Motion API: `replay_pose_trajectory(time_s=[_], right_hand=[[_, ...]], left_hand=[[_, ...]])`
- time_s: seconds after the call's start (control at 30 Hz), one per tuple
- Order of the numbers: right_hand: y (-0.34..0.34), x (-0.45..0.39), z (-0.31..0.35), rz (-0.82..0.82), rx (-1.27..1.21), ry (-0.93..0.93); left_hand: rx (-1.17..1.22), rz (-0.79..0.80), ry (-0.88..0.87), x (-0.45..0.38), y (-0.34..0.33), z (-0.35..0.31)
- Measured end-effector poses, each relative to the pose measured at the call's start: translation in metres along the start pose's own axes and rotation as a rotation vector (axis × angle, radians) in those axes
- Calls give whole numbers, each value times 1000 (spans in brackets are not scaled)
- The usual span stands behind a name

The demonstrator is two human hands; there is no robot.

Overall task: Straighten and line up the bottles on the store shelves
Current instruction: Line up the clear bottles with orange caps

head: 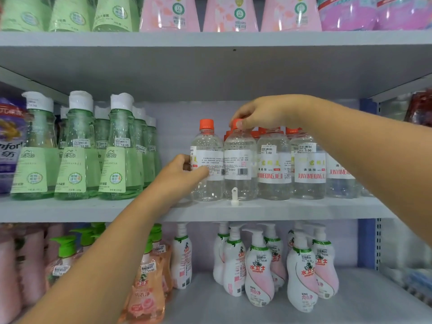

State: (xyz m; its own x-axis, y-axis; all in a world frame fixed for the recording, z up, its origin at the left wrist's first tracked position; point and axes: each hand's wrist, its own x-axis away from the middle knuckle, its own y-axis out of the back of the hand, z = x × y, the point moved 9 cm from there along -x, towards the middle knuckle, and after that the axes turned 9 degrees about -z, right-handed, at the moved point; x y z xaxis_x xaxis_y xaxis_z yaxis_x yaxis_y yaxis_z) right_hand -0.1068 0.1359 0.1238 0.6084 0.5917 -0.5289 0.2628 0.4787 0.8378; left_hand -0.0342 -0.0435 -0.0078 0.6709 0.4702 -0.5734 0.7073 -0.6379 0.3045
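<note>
Several clear bottles with orange caps stand in a row on the middle shelf (pixel 280 210). My left hand (pixel 181 175) grips the body of the leftmost clear bottle (pixel 208 146), its label turned sideways. My right hand (pixel 261 113) pinches the orange cap of the second clear bottle (pixel 239 164), whose barcode side faces out. The two bottles to the right (pixel 273 169) show their red-lettered front labels and price stickers.
Green bottles with white caps (pixel 77 148) fill the left of the same shelf. A small white hook (pixel 234 195) sits at the shelf edge. White and pink pump bottles (pixel 259 265) stand on the lower shelf. Pink and green bottles line the top shelf.
</note>
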Motion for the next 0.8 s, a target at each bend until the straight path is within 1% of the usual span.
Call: replay_pose_trajectory(time_s=[0.07,0.2,0.33,0.53,0.7,0.8], right_hand=[[0,-1,-3,-16,-29,-27],[5,-4,-11,-122,79,-76],[5,-2,-6,-84,22,-63],[3,2,0,-22,7,-55],[6,-1,-7,-168,27,-106],[7,-1,-5,-125,-8,-75]], left_hand=[[2,-6,-6,-1,1,1],[0,-16,-8,1,2,2],[-20,-4,-6,3,1,-1],[1,15,-37,0,-2,-3],[-21,-7,-42,0,-1,-2],[-21,-2,-40,1,-1,-2]])
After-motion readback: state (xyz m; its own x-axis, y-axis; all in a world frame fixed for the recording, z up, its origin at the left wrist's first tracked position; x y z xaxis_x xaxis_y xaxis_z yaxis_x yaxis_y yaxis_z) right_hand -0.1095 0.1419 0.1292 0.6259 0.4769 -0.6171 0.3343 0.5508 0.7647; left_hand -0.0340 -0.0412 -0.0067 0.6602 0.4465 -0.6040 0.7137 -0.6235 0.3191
